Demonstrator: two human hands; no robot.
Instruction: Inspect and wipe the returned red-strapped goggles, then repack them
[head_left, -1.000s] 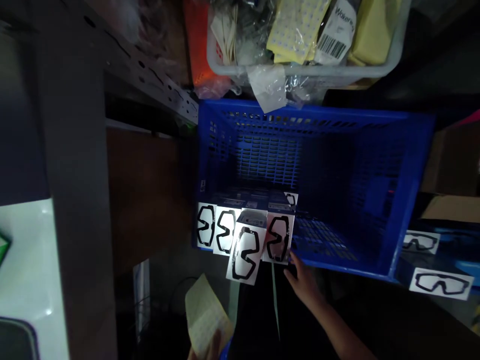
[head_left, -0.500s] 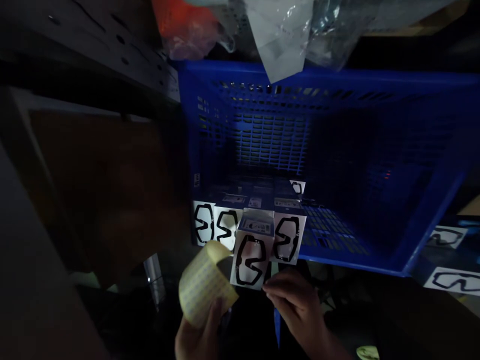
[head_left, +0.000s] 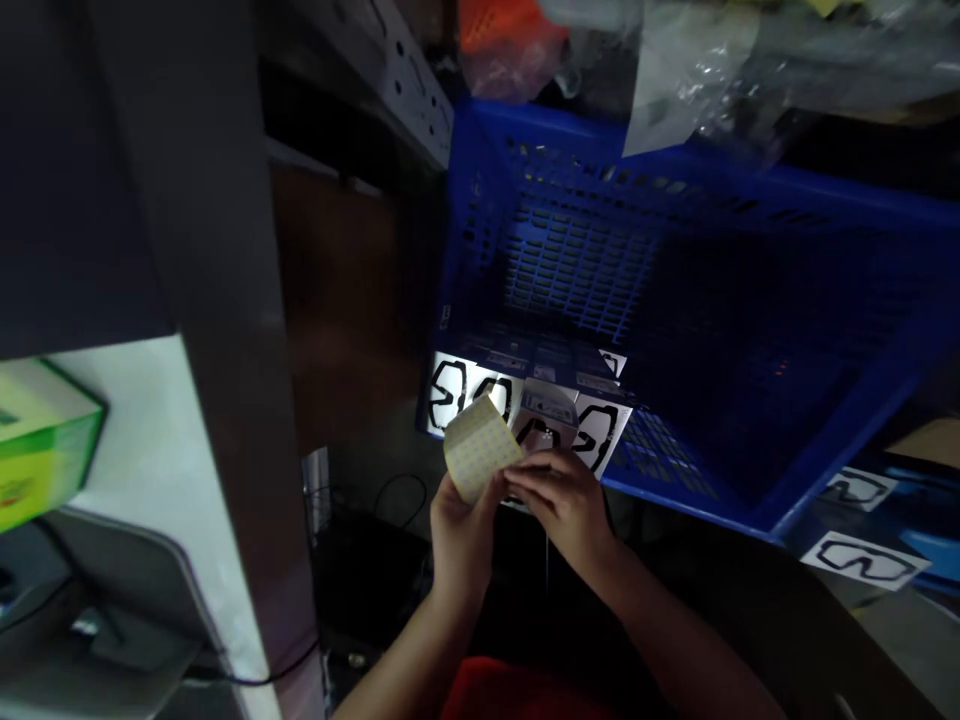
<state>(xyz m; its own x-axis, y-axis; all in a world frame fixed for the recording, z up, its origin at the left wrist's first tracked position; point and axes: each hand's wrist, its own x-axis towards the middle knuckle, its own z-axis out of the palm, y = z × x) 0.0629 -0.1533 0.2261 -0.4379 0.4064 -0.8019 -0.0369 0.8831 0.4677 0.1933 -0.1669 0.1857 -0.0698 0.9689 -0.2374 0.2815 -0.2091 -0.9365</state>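
Observation:
My left hand [head_left: 461, 535] is closed on a pale yellow roll of small round stickers [head_left: 482, 450], its thumb on the lower part. Against the roll's lower right corner, the fingertips of my right hand [head_left: 566, 505] are pinched together, close to my left thumb. Whether a single sticker is between them is too small to tell. Just behind the hands, white-fronted boxes with black goggle outlines [head_left: 598, 432] stand in a row at the near side of a blue plastic crate [head_left: 675, 490]. The roll and my right hand partly cover the middle boxes.
Clear plastic bags and a white paper [head_left: 667, 90] hang over the crate's far rim. More goggle boxes [head_left: 862, 560] lie at the right. A grey post [head_left: 217, 250] rises at the left, beside a green and yellow box [head_left: 45, 440] on a white surface.
The view has swung left, bringing the post and green box in. My hands have come together: the right fingers went from the middle box's lower edge to the sticker roll.

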